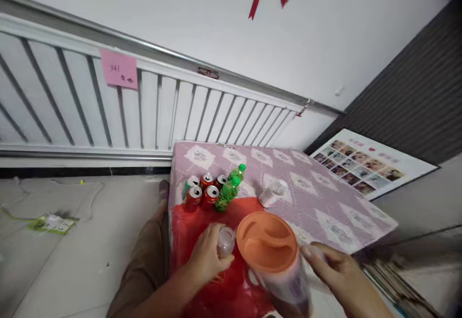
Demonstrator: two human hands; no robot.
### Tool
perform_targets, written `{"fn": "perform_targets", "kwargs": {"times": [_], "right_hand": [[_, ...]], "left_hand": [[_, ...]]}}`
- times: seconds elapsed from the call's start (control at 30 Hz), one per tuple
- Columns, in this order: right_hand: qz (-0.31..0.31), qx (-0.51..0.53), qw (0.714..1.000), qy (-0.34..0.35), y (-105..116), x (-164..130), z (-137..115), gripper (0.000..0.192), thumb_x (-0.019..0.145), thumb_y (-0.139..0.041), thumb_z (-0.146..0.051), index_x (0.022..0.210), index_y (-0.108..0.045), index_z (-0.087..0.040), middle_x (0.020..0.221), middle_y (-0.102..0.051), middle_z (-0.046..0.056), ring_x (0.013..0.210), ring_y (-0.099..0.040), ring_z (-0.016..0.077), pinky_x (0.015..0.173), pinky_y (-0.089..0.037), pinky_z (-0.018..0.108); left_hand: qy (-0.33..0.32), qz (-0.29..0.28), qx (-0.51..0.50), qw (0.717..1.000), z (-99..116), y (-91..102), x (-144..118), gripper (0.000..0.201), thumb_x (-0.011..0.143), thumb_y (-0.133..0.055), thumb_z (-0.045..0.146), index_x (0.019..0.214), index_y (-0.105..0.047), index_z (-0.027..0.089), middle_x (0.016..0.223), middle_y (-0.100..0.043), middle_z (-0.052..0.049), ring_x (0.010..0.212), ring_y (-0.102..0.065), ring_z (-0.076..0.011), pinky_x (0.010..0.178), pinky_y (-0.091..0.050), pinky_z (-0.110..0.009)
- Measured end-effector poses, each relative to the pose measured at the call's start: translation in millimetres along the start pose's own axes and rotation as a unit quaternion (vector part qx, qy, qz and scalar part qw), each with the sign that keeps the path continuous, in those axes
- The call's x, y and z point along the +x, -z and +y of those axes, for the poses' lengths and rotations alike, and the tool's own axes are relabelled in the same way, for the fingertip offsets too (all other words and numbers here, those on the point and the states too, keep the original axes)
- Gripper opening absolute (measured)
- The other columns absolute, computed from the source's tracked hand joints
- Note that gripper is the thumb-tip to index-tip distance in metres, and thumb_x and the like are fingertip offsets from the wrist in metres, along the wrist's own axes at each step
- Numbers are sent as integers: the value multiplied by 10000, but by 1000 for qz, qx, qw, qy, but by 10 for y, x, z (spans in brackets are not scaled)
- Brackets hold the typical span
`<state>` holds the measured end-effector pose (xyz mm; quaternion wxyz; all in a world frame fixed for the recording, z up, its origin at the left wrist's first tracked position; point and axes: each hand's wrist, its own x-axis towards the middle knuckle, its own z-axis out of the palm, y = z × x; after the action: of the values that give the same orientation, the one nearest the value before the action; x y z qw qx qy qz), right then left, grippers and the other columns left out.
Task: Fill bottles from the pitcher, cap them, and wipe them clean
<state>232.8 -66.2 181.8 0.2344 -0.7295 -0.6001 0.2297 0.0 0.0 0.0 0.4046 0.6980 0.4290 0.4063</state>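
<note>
My left hand (209, 255) is wrapped round a clear plastic bottle (226, 242), with only its rounded end showing above the fingers. Right beside it is a see-through pitcher (285, 284) with an orange lid (267, 241), its lower part blurred and cut off by the frame's bottom edge. On the pitcher's far right side, my right hand (339, 274) is closed on what looks like its translucent handle, the thumb close to the lid's rim. Beyond my left hand stand several drink cans (211, 194) and two green bottles (228, 193). Another clear bottle (273, 193) stands farther right.
A red cloth (249, 207) covers part of the patterned tabletop (306, 183). Behind it runs a white radiator (205, 111) with a pink note (119, 69). A photo board (361, 164) leans at the right. On the floor at left lies a power strip (54, 223).
</note>
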Motion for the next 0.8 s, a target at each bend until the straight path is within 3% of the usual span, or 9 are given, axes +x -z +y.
{"fn": "perform_targets", "kwargs": {"times": [0.8], "right_hand": [[-30,19,999,-2,30,55,-105,553,792,-553,-703,614,-664,-191,622,-613,24,627,-569,179,585,-475,236]], "left_hand": [[13,-4,8,1000,3,10,6,643,627,-740,188,1215,-481,192,1235,-588,-127,1155,-566,-314,1018,-444,-478]]}}
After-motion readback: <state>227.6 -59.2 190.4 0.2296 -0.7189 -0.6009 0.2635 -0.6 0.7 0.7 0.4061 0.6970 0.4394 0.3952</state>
